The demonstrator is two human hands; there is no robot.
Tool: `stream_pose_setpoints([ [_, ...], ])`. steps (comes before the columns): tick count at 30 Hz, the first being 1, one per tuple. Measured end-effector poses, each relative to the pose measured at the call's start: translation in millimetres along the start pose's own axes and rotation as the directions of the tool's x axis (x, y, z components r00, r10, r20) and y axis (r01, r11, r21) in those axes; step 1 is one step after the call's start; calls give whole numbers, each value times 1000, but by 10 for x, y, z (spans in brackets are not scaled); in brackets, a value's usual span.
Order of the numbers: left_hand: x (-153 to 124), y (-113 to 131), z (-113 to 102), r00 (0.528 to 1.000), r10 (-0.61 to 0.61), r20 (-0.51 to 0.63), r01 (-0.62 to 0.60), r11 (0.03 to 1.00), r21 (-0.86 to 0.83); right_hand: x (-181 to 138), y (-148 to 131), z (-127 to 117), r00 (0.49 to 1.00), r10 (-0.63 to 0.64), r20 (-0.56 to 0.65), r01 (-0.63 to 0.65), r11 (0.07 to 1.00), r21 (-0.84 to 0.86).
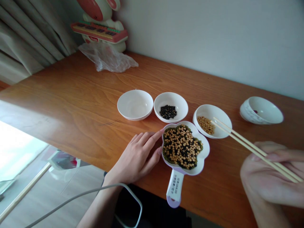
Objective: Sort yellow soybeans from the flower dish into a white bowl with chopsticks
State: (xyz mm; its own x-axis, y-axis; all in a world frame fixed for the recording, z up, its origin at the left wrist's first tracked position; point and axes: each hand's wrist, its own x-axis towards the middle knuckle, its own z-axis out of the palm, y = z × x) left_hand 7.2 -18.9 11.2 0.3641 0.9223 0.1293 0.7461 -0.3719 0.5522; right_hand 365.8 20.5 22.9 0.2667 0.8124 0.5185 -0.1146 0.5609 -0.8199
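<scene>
While our right hand is closed around a pair of pale wooden chopsticks, their tips reach into a round white bowl of yellow beans; we cannot tell whether they touch them. Our left hand lies with fingers loosely spread, the index fingertip and thumb at the rim of a white, lilac-edged, flower-shaped scoop. It sits in front of us between both hands, full of mixed yellow, black and green beans. Its handle bears a white paper label with two lines of Chinese print; we make out what looks like "38&39" and "豆子". Just beyond stand a second white bowl with black beans and, beside it, a third white bowl. Farther right, a patterned white bowl holds something small and dark. At the brown wooden table's far left, a clear crumpled plastic bag lies before a red-and-white toy keyboard, whose red badge we cannot read.
</scene>
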Motion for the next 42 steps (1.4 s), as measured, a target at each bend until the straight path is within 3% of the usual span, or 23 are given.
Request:
stream_pose_setpoints([
  [2, 1, 0, -3, 1000, -4, 4, 4, 1000, -1, -85, -21, 163, 989, -29, 142, 38, 997, -61],
  [5, 0, 1, -7, 1000, -3, 3, 3, 1000, -6, -269, -63, 387, 947, 107, 303, -75, 990, -116],
  [7, -3, 2, -7, 1000, 1, -1, -1, 1000, -8, -374, -79, 493, 895, 141, 424, -83, 985, -152],
  [11, -8, 0, -2, 1000, -1, 1, 1, 1000, -12, -449, -76, 605, 822, 148, 550, -37, 977, -208],
  [20, -2, 3, -19, 1000, -9, 6, 9, 1000, -11, -490, -48, 663, 804, 271, 529, -132, 949, -286],
  [42, 5, 15, -28, 1000, -13, 20, 13, 1000, -22, -475, -37, 680, 801, 296, 521, -170, 946, -275],
])
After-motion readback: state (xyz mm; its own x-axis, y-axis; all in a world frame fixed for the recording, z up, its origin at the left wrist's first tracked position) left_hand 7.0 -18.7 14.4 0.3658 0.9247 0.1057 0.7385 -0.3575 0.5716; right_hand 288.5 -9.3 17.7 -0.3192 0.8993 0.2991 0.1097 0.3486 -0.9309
